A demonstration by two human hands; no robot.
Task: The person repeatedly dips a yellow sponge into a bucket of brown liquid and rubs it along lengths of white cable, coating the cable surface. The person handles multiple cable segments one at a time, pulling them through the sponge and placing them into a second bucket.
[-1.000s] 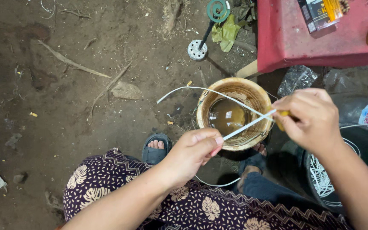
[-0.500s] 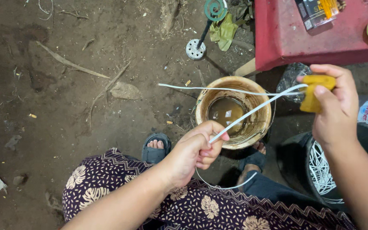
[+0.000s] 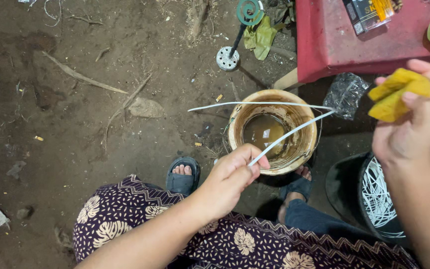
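My left hand (image 3: 235,174) pinches the near end of a long thin white strip (image 3: 289,133). The strip runs up and right over a round tan bucket (image 3: 302,149) of brown water, bends near the bucket's right rim, and runs back left above it. My right hand (image 3: 414,124) is raised at the right, off the strip, and is closed on a folded yellow sponge-like pad (image 3: 396,94). Both hands are above my lap in patterned dark cloth (image 3: 235,244).
A black tub (image 3: 347,187) holding coiled white strips stands at the lower right. A red plastic table (image 3: 334,45) with a small box and a green-yellow thing is at the top right. Bare dirt ground with twigs lies left. A green coil on a stand (image 3: 235,35) stands behind the bucket.
My right hand slid the yellow pad along the strip to the right and up, and has come off its end. The left hand stayed holding the strip.
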